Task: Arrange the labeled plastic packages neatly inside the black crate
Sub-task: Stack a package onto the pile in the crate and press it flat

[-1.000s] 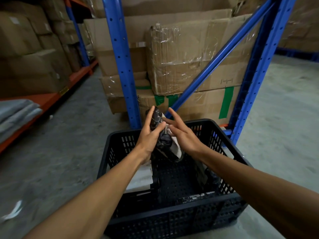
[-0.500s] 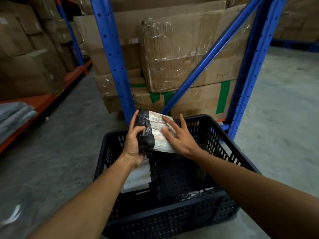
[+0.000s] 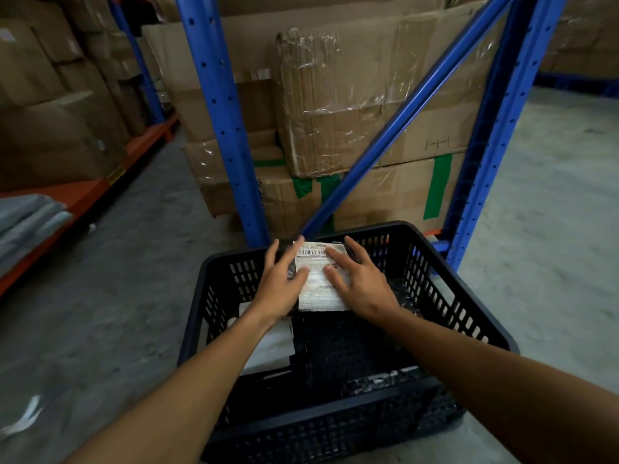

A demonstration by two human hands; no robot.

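The labeled package [image 3: 318,289], wrapped in soft black film, lies at the far edge of the black crate [image 3: 335,433]. The left hand [image 3: 284,286] and right hand [image 3: 363,284] press it flat, fingers straight and spread. It is probably light, pliable and slippery, so grip both side edges.

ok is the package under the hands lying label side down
No, the package shows its white barcode label face up between the left hand and right hand pressing flat on it.
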